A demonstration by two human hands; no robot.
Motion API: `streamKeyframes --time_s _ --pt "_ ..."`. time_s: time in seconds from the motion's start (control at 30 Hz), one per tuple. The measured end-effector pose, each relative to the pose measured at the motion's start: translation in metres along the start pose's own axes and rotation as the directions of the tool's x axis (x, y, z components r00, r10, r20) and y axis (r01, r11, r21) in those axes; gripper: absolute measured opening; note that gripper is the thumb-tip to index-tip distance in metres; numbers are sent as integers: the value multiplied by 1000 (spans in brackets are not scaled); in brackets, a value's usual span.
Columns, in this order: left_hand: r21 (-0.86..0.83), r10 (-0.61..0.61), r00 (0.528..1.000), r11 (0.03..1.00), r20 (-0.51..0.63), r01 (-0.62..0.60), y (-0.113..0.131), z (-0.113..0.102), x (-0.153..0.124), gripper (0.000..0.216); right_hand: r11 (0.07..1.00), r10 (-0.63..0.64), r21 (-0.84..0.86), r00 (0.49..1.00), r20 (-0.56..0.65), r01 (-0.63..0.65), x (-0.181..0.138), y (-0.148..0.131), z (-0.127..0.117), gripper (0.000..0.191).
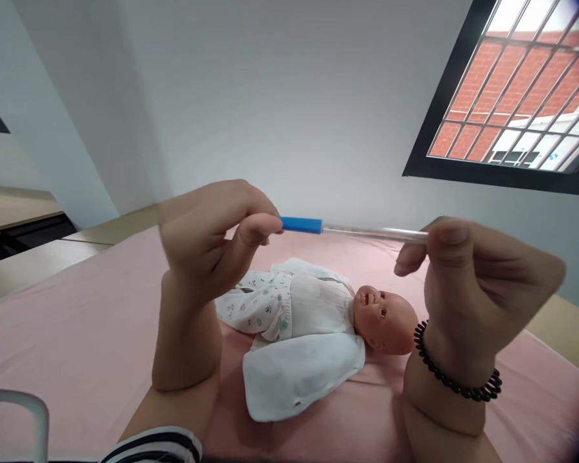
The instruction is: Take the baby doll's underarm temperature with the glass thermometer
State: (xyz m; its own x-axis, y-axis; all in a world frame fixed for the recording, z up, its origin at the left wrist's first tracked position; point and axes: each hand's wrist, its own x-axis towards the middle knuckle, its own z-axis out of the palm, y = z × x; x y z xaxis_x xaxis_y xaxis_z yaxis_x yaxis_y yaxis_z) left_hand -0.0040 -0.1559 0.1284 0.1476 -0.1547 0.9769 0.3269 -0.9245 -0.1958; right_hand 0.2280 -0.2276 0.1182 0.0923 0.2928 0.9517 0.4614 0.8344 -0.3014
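Note:
A slim glass thermometer (371,232) with a clear tube and a blue end is held level in the air between both hands. My left hand (217,231) pinches the blue end between thumb and fingers. At the other end, my right hand (473,276) grips the clear tube, and its tip is hidden by the fingers. Below and behind the hands, a baby doll (383,315) lies on its back with its head to the right. It wears a white jacket (302,373), spread open at the front, and patterned trousers (265,302).
The doll lies on a pink sheet (91,321) covering a wide surface. A pale metal rail (19,395) rises at the lower left. Behind stands a white wall (280,116) with a barred window (511,96). A wooden tabletop (19,209) is at the far left.

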Motion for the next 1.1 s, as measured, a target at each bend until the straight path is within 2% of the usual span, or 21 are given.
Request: streamKeyframes --time_s 0.1,0.2,0.27,0.33,0.47,0.5,0.57,0.7,0.83,1.1 --pt "-76 5 1000 997 8 -4 -10 8 1 44 1000 17 -1 995 -103 -17 -3 3 7 48" --pt "-115 15 1000 993 10 -14 -15 12 1 48 999 46 19 998 -42 -46 -4 2 9 51" --pt "-99 40 999 994 7 -39 -14 12 1 47 999 46 15 998 -44 -45 -3 2 9 49" --pt "-59 56 998 997 6 -56 -12 10 1 40 999 38 25 996 -78 -36 -2 4 9 41" --pt "4 42 999 999 -25 -42 -6 5 1 10 1000 28 -4 996 -81 -29 -1 7 6 12" --pt "3 45 998 999 -41 -45 -5 4 0 16 999 26 -21 997 -75 -28 -1 6 5 8" --pt "7 53 996 999 -71 -53 -2 3 0 28 999 22 -38 997 -70 -25 -1 4 2 15" --pt "26 28 997 999 -65 -26 2 3 1 29 997 29 -68 997 -73 -34 -1 -5 -1 27" --pt "-7 87 993 996 -84 -88 1 3 2 27 999 16 -38 997 -72 -18 0 -4 1 28" --pt "-1 22 996 1000 -91 -23 -2 0 -1 26 997 -3 -76 995 -96 -4 -1 6 -1 21"
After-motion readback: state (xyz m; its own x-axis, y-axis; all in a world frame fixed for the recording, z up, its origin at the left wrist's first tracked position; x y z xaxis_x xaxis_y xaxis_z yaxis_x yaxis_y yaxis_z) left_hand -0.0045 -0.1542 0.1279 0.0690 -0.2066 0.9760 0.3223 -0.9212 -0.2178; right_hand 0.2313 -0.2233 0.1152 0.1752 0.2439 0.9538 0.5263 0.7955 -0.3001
